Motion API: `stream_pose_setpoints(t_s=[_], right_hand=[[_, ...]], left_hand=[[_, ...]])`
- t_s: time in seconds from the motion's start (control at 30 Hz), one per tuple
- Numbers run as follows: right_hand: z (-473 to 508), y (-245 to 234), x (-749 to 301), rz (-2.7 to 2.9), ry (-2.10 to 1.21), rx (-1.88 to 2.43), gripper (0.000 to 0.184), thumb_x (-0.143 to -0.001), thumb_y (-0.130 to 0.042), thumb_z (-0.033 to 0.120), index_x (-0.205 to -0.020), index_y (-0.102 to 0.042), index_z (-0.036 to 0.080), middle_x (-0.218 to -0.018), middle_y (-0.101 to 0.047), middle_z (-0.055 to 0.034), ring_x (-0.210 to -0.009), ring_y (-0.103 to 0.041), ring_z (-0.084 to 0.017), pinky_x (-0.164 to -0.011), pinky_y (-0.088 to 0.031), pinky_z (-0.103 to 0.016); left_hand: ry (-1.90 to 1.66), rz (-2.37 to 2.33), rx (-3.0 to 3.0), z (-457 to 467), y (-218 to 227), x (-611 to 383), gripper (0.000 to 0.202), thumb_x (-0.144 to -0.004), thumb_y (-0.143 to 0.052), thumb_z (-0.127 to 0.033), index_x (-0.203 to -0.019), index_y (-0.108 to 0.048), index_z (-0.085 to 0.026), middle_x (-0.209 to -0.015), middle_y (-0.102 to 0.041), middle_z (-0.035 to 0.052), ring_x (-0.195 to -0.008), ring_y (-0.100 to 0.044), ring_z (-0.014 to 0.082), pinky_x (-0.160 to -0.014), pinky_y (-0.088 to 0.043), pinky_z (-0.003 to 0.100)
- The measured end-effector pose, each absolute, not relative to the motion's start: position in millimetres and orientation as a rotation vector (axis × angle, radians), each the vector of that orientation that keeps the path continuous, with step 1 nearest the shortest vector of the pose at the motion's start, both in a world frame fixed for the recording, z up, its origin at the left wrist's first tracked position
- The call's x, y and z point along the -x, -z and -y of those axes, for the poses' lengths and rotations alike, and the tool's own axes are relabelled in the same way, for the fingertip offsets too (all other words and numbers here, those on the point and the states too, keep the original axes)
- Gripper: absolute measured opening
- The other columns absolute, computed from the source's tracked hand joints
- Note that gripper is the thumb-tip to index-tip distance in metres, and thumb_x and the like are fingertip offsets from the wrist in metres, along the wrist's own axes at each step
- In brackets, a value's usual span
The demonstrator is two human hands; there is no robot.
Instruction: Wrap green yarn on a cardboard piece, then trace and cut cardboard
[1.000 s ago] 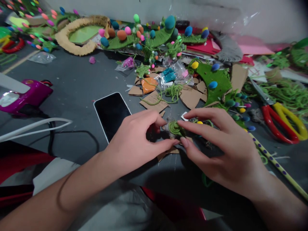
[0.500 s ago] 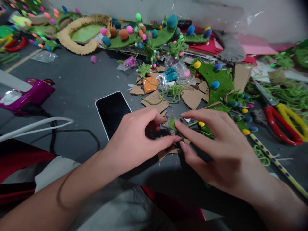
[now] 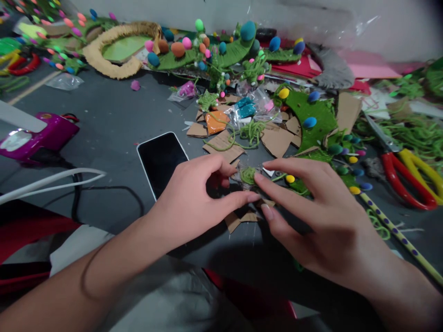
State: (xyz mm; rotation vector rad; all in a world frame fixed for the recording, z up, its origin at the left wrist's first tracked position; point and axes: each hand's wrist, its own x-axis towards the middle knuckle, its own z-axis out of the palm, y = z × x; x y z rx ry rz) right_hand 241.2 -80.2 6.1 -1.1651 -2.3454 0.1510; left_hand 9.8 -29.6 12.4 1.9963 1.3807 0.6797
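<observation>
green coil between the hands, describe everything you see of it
The green coil is small, rounded and looks like yarn wound in a spiral, its face turned toward the camera. Grey material shows around it. A fingertip of the right hand appears to touch its right edge; the left hand curves around its left and lower sides. Blur hides finer detail.

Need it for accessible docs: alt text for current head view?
Left hand and right hand meet at a small green coil over a dark table. A phone lies beside the left hand, cardboard scraps beyond, scissors at right.
</observation>
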Motion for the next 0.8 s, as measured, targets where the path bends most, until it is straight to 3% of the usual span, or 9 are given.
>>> stream_pose_setpoints(t_s=[0.27, 0.43, 0.63, 0.8], right_hand=[[78.1, -4.5, -241.0, 2.303, -0.175, 1.157, 0.041, -0.096, -0.070, 0.017, -0.137, -0.068, 0.015, -0.143, -0.063, -0.0204, -0.128, -0.062, -0.035, -0.111, -0.052, -0.058], [77.7, -1.7, -241.2, 2.340, -0.132, 1.121, 0.043, -0.096, -0.070, 0.019, -0.138, -0.067, 0.015, -0.144, -0.062, -0.0211, -0.127, -0.062, -0.037, -0.112, -0.050, -0.062], [77.5, -1.9, -239.6, 2.402, -0.207, 1.161, 0.042, -0.099, -0.067, 0.019, -0.141, -0.066, 0.013, -0.148, -0.061, -0.0213, -0.135, -0.058, -0.039, -0.114, -0.048, -0.063], [78.4, -1.7, -239.8, 2.446, -0.204, 1.190, 0.038, -0.101, -0.065, 0.021, -0.139, -0.068, 0.015, -0.149, -0.060, -0.0204, -0.134, -0.060, -0.039, -0.115, -0.046, -0.065]], left_hand=[[-0.671, -1.289, -2.052, 30.8, -12.4, -7.8, 0.026, -0.081, -0.089, -0.036, -0.088, -0.070, -0.020, -0.078, -0.071, -0.0048, -0.070, -0.065, 0.0118, -0.062, -0.047, 0.025], [-0.619, -1.301, -2.107, 28.7, -8.2, -5.0, 0.028, -0.085, -0.087, -0.041, -0.089, -0.070, -0.019, -0.083, -0.071, -0.0021, -0.075, -0.066, 0.0158, -0.066, -0.048, 0.030], [-0.375, -1.370, -2.395, 25.5, -0.9, -0.1, 0.042, -0.088, -0.084, -0.056, -0.101, -0.073, -0.018, -0.099, -0.075, 0.0062, -0.095, -0.068, 0.0308, -0.080, -0.045, 0.043], [-0.262, -1.388, -2.514, 23.9, -1.2, -0.4, 0.054, -0.082, -0.086, -0.065, -0.106, -0.072, -0.018, -0.102, -0.074, 0.0063, -0.101, -0.068, 0.0343, -0.080, -0.041, 0.044]])
